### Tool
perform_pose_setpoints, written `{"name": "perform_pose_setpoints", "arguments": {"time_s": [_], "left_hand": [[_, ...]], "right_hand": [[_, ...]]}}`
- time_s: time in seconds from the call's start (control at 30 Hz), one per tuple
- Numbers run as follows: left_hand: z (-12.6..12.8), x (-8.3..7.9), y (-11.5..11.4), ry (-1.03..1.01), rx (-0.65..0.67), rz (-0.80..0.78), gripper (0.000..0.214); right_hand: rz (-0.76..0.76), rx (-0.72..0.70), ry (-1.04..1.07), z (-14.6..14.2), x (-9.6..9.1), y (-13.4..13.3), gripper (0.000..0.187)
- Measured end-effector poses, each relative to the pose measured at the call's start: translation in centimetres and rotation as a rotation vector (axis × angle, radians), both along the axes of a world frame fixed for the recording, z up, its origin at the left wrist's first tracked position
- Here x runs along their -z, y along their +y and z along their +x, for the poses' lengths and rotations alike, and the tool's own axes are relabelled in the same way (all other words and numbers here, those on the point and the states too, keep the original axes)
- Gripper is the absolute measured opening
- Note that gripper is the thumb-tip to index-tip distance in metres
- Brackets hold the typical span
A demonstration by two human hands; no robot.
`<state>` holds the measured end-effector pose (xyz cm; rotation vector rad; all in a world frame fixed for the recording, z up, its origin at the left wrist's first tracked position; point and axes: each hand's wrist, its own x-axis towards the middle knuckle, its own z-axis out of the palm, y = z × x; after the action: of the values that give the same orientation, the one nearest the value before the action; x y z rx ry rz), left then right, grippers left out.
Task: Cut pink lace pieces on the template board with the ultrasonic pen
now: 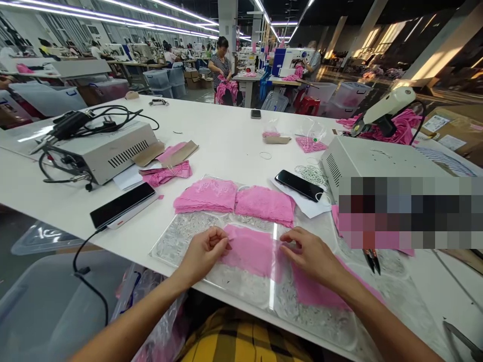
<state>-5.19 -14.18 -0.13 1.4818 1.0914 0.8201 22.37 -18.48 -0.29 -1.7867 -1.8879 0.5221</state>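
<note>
A pink lace garment (252, 251) lies flat on a clear plastic sheet (181, 236) at the near edge of the white table (226, 136). My left hand (206, 251) pinches the garment's left edge with fingers curled closed. My right hand (309, 254) rests on its right edge, fingertips pressed down on the fabric. Just beyond lie two folded stacks of pink lace, one on the left (207, 195) and one on the right (265, 203). More pink fabric (317, 291) lies under my right wrist.
A phone (121, 203) with a cable lies left, another phone (299, 184) right. Grey machine boxes stand at the left (105, 148) and right (373, 161), the right one bearing a tagging gun (385, 108). Scissors (372, 259) lie at right. A person (221, 65) stands behind. Plastic bins (49, 301) sit below.
</note>
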Motion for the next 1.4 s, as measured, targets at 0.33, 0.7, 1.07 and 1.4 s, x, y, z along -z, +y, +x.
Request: {"name": "perform_pose_setpoints", "arguments": {"time_s": [0.33,0.7,1.07,1.4], "left_hand": [[-1.5,1.0,-1.3,0.203,-0.021,0.246,0.020],[-3.4,1.6,-1.7,0.415,-0.124,0.558,0.014],[-3.1,1.9,-1.5,0.461,-0.107,0.659,0.013],[-3.3,2.3,-1.5,0.527,-0.127,0.686,0.012]], "right_hand": [[-0.030,-0.085,-0.065,-0.6,-0.4,1.1,0.016],[-0.073,-0.178,-0.062,-2.2,-1.2,1.4,0.016],[0.192,-0.358,-0.191,-2.8,0.7,-2.8,0.017],[0.378,-0.377,-0.205,-2.9,0.1,-2.4,0.017]]}}
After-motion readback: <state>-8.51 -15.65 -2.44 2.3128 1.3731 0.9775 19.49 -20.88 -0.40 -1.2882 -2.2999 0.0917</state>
